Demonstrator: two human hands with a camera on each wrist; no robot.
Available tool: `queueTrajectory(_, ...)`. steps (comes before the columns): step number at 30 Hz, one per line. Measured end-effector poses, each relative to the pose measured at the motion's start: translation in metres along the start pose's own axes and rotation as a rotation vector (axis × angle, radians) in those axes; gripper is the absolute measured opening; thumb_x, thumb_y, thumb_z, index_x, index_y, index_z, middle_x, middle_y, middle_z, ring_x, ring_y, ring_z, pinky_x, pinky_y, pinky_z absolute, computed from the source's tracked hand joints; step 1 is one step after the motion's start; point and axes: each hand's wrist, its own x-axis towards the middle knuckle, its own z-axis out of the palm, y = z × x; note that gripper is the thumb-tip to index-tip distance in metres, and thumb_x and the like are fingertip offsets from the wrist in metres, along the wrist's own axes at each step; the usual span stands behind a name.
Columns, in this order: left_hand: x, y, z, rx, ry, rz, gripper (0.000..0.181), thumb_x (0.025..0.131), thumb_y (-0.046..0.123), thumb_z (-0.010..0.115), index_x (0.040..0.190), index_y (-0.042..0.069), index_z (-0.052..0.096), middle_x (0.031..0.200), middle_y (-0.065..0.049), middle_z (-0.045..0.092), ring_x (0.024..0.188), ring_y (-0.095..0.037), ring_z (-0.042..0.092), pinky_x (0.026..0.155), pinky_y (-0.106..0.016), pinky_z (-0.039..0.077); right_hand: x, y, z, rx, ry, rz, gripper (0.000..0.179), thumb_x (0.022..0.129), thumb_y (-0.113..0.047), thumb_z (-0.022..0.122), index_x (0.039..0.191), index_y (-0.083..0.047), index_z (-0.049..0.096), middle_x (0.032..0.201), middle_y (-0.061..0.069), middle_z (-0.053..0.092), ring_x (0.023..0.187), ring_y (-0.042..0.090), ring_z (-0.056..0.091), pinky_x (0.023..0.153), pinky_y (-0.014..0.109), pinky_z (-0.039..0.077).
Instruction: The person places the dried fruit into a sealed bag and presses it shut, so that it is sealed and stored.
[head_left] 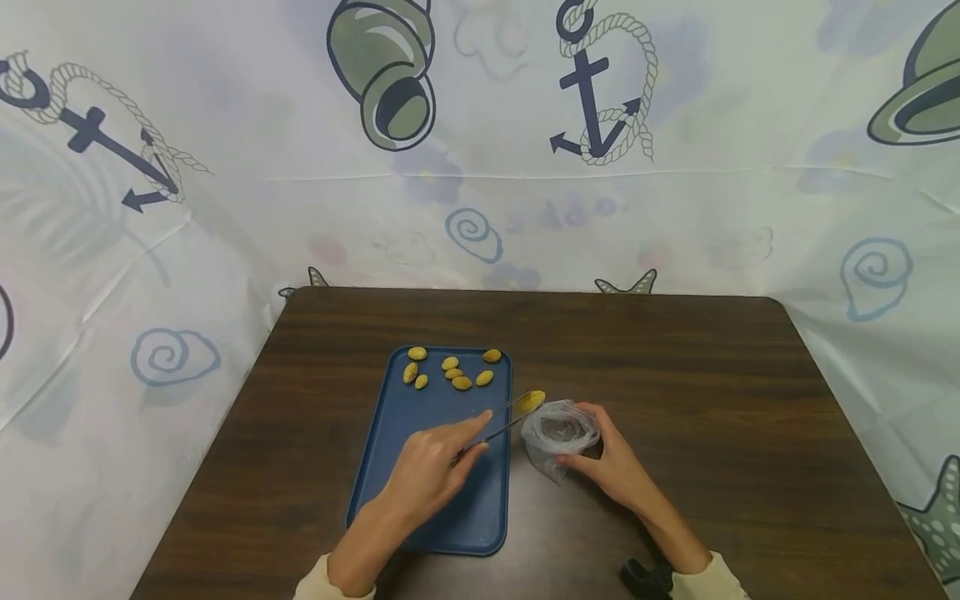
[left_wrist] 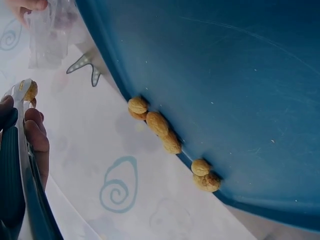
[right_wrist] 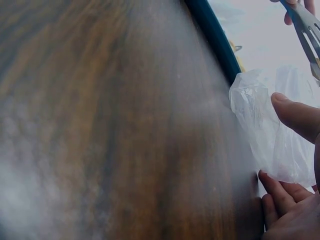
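Observation:
My left hand (head_left: 430, 468) grips metal tongs (head_left: 504, 428) with teal handles (left_wrist: 12, 170). Between the tong tips is a yellow-brown oval nut (head_left: 532, 401), held just left of a clear plastic bag (head_left: 561, 437). The bag stands on the table with its mouth spread wide and facing up. Around its right side my right hand (head_left: 611, 462) holds it, thumb near and fingers far. Several similar wrinkled nuts (head_left: 462, 382) lie in the far part of a blue tray (head_left: 472, 508), below and beyond the left hand. The bag's contents are hard to make out.
The tray rests on a dark brown wooden table (head_left: 712, 375), left of the bag. A black object (head_left: 647, 577) sits by the right wrist. Behind and beside the table hangs a pale cloth (head_left: 712, 233) printed with anchors and shells.

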Motion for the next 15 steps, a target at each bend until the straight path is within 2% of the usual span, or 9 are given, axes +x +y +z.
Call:
queueTrajectory(6, 0.0008, 0.0036, 0.0020, 0.008, -0.029, 0.028, 0.046, 0.088, 0.015, 0.082, 0.133, 0.012, 0.071, 0.115, -0.005, 0.079, 0.098, -0.017, 0.078, 0.081, -0.033, 0.063, -0.0014, 0.0000, 0.0000, -0.005, 0.000, 0.014, 0.078, 0.081, -0.033, 0.089, 0.144, -0.023, 0.045, 0.144, 0.007, 0.056, 0.133, 0.029, 0.052, 0.113, 0.062, 0.035)
queueTrajectory(15, 0.0029, 0.0048, 0.0072, -0.015, -0.024, 0.085, 0.044, 0.090, 0.014, 0.080, 0.132, 0.007, 0.070, 0.113, -0.007, 0.079, 0.095, -0.018, 0.078, 0.078, -0.034, 0.063, -0.0010, -0.0026, -0.0002, -0.009, 0.005, 0.034, 0.079, 0.080, -0.034, 0.089, 0.144, -0.024, 0.044, 0.146, 0.008, 0.055, 0.135, 0.031, 0.051, 0.114, 0.064, 0.033)
